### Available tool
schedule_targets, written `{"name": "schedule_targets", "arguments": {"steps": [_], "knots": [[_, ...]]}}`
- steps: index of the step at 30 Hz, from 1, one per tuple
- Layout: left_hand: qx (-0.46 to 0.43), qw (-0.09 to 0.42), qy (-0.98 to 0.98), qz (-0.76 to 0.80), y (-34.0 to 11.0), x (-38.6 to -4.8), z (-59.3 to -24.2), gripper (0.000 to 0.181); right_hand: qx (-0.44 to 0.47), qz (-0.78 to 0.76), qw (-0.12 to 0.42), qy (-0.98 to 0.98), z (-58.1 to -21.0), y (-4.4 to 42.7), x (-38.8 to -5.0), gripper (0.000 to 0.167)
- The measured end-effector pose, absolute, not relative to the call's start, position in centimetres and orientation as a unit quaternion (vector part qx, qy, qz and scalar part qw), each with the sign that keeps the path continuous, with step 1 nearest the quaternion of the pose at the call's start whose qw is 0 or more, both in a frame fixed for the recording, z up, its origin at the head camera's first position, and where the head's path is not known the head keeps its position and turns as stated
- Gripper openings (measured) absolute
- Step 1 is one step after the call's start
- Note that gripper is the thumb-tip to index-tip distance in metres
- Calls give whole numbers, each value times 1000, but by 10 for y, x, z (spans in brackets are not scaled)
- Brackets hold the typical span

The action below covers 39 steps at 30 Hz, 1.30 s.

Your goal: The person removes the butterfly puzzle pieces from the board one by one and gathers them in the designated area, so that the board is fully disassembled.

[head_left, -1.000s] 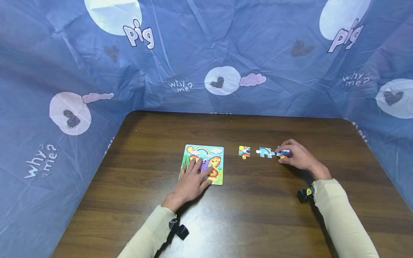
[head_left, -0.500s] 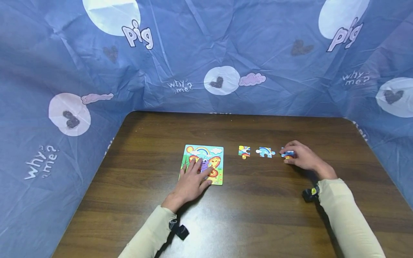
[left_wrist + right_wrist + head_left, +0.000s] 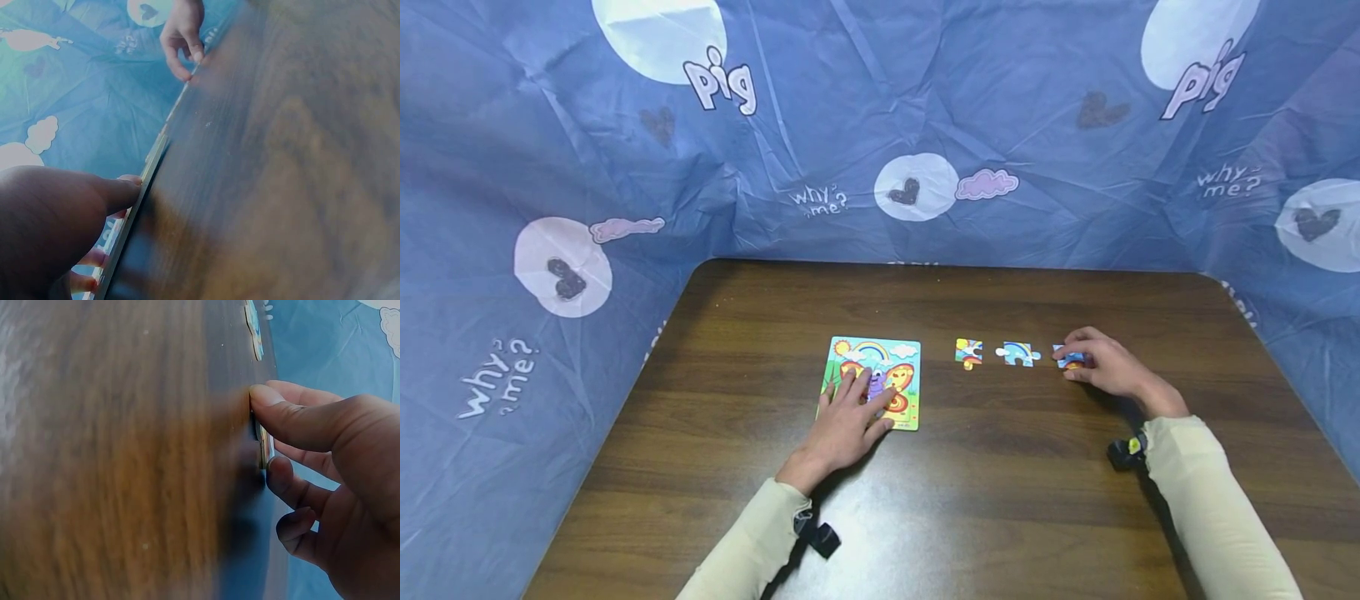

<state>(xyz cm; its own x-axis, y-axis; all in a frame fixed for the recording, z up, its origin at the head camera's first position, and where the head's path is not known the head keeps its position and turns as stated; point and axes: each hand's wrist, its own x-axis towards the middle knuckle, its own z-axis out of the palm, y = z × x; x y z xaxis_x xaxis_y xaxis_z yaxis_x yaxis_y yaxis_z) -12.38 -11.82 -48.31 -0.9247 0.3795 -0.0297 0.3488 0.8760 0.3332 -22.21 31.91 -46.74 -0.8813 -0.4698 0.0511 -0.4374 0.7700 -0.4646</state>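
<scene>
The left hand (image 3: 842,427) rests with spread fingers on a square butterfly puzzle board (image 3: 904,353), covering its lower left. At the right, the right hand (image 3: 1105,364) has thumb and fingers round a blue and red puzzle piece (image 3: 1067,357) lying on the table. A rainbow piece (image 3: 1018,354) lies just left of it, and a piece with a yellow sun (image 3: 968,351) lies between that one and the board. In the right wrist view, the right hand (image 3: 331,450) touches the thin edge of its piece (image 3: 265,447).
The brown wooden table (image 3: 970,500) reaches back to a blue printed cloth (image 3: 820,125) hanging behind and at both sides. Black wrist cameras (image 3: 818,533) sit under both cuffs.
The right hand has moved right with its piece, away from the rainbow piece, leaving a gap between the two. The left hand has stayed on the board.
</scene>
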Motion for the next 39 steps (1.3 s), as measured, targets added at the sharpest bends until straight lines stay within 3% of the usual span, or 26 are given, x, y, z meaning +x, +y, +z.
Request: {"name": "schedule_targets", "arguments": {"steps": [19,39], "knots": [[189,40,967,164,-118,-124,-483,48,-218,-238,27,946,-468,316,-222,24],[191,38,967,167,-117,-125,-480,49,-210,-219,24,953,-445,291,-224,34]]}}
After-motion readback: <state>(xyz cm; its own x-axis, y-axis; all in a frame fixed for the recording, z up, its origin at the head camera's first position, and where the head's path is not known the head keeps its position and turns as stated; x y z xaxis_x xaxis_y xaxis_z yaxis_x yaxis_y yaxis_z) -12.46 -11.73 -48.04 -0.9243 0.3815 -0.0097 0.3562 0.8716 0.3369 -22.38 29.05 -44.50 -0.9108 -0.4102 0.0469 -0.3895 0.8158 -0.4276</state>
